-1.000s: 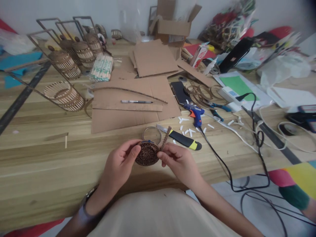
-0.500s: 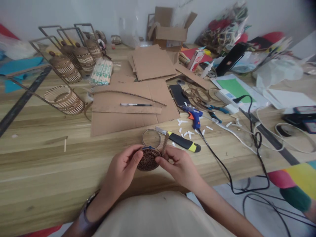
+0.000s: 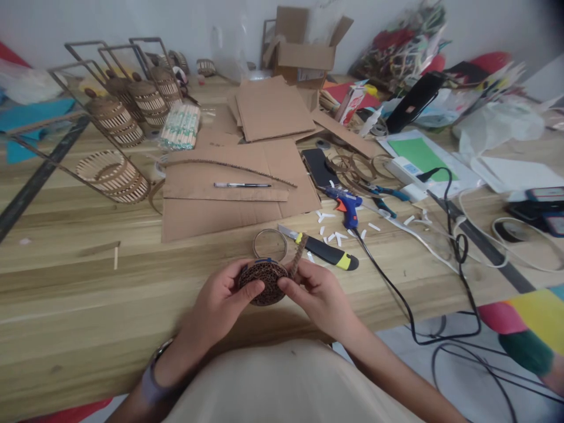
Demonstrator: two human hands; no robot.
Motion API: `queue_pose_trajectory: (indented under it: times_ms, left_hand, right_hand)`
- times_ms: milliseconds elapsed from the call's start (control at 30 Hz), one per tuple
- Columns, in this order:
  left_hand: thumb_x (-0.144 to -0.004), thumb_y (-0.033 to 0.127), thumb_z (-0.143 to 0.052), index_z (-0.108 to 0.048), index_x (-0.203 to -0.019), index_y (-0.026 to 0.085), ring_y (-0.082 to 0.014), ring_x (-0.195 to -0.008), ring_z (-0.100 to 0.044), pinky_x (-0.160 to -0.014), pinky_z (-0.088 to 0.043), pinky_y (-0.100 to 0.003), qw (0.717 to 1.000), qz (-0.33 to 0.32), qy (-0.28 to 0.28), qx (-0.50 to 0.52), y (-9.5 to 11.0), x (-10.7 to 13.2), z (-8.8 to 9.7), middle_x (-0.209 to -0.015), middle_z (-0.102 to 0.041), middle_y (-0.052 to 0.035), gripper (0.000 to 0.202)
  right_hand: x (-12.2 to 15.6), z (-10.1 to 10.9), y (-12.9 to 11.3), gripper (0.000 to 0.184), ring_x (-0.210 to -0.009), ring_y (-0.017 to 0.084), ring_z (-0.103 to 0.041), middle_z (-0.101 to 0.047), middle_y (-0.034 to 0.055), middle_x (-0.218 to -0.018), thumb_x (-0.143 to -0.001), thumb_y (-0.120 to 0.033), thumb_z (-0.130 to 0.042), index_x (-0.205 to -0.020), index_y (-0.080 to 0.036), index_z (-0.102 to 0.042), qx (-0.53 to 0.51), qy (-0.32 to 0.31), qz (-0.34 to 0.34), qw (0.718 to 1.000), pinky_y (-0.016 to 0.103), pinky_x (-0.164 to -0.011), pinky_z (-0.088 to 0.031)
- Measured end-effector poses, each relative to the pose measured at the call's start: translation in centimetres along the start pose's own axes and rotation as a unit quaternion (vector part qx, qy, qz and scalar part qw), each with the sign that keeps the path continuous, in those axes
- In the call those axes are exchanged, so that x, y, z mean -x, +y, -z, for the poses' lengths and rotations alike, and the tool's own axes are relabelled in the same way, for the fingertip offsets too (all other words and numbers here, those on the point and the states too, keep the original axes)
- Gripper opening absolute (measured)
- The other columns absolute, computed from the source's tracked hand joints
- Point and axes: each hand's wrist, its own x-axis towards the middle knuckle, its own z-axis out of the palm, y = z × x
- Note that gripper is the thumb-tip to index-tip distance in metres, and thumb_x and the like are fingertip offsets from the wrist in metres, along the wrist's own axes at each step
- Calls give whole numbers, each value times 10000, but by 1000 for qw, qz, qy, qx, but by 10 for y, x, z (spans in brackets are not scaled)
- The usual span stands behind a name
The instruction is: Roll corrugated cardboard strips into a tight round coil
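Note:
Between my two hands is a round coil of rolled corrugated cardboard strip [image 3: 269,294], its wavy edge facing up and a small blue mark on its far rim. My left hand [image 3: 227,294] grips its left side, thumb laid over the top face. On the right side my right hand [image 3: 315,291] pinches the coil, and a loose strip end [image 3: 298,255] sticks up by its fingers. Just beyond the coil lies a thin ring [image 3: 269,232]. A black and yellow utility knife [image 3: 326,249] rests past my right hand with its blade out.
A blue glue gun [image 3: 348,205] with a black cord lies at right, near white scraps and pliers [image 3: 390,197]. Cardboard sheets [image 3: 211,220] carry a pen [image 3: 242,185]. Small stick baskets [image 3: 112,176] stand at left. A phone [image 3: 319,167] lies mid-table.
My left thumb has moved right, from the coil's edge onto its top face. The coil has turned slightly in my hands, and its loose strip end leans a little further right.

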Motion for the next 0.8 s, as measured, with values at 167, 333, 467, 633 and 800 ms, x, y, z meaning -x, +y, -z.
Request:
queue_pose_trajectory:
  times_ms: [167,333,467,633,800]
  left_hand:
    - [-902,457,-651,-667,-1194,156,-246,-995,-764,-839,-623,-329,998,-26,41,-26,-1,0,0,-1121,-794,-114,420]
    - [-964,482,-557,-721,-1139,182,-248,-988,-758,-845,-601,-324,983,-74,12,-167,0,0,8,-1081,-808,-87,384]
    - [-992,397,-532,-715,-1185,229,-239,-989,-753,-825,-584,-325,955,-99,-89,-266,11,1,15,-1104,-805,-50,315]
    - [-1013,331,-500,-698,-1190,267,-231,-952,-757,-789,-585,-329,919,-139,-148,-338,19,-3,19,-1080,-804,-29,274]
    - [-988,326,-572,-499,-1432,238,-313,-1223,-658,-1000,-549,-480,864,-249,18,-438,0,-8,12,-1359,-665,-143,459]
  right_hand:
    - [0,-1,3,349,-575,122,-440,-465,-41,-588,-886,-385,-602,-617,-223,-450,-2,12,-7,1000,261,-545,-352]
    - [-2,11,-3,316,-552,125,-515,-574,-21,-596,-870,-372,-650,-622,-212,-538,-37,-72,-47,996,255,-543,-392]
    - [-3,27,-17,271,-564,121,-578,-627,-19,-624,-862,-269,-687,-622,-201,-580,22,-147,-41,988,243,-568,-413]
    - [-3,31,-28,264,-527,99,-510,-569,-49,-566,-847,-209,-695,-614,-199,-570,96,-157,-5,983,232,-534,-344]
    - [-3,13,-13,335,-497,107,-492,-559,-40,-528,-874,-318,-616,-577,-216,-500,37,-67,-68,995,239,-514,-341]
